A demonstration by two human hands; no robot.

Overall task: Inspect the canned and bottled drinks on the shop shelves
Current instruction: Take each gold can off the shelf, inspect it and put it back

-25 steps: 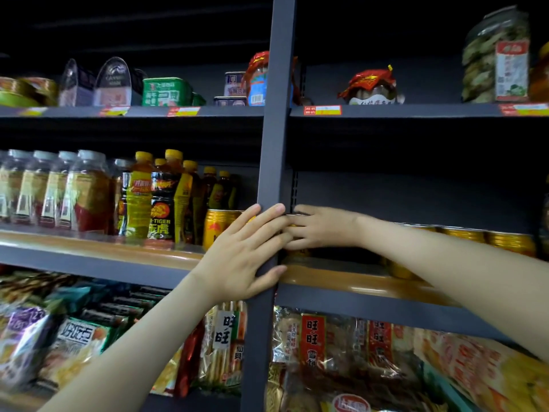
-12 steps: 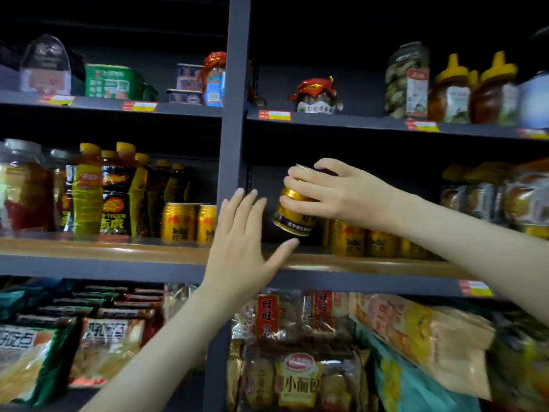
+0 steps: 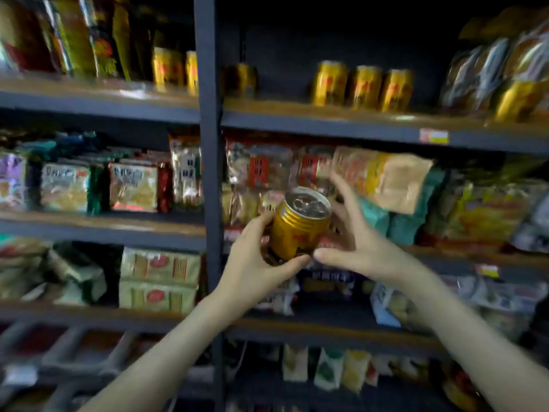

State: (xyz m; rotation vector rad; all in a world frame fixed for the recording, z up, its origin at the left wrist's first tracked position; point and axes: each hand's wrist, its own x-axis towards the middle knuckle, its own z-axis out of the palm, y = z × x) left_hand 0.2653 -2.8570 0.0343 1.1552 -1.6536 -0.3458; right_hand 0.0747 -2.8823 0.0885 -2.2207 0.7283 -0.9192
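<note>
A gold drink can (image 3: 298,224) with a silver pull-tab top is held in front of the shelves, tilted with its top toward me. My left hand (image 3: 255,267) grips its lower part, thumb curled under the base. My right hand (image 3: 353,233) is just to the can's right with fingers spread and straight, its thumb tip near the can's bottom edge. More gold cans (image 3: 362,86) stand in a row on the upper shelf, and bottled drinks (image 3: 77,40) stand at the upper left.
A dark metal upright (image 3: 208,144) divides the shelving just left of the can. Snack bags (image 3: 133,187) and packets (image 3: 383,176) fill the middle shelves behind my hands. Boxed goods (image 3: 159,281) sit lower left. A price tag (image 3: 433,135) hangs on the upper shelf edge.
The can came off the upper shelf in my right hand and moved down; my left hand now grips it and my right hand has let go. The view has dropped.
</note>
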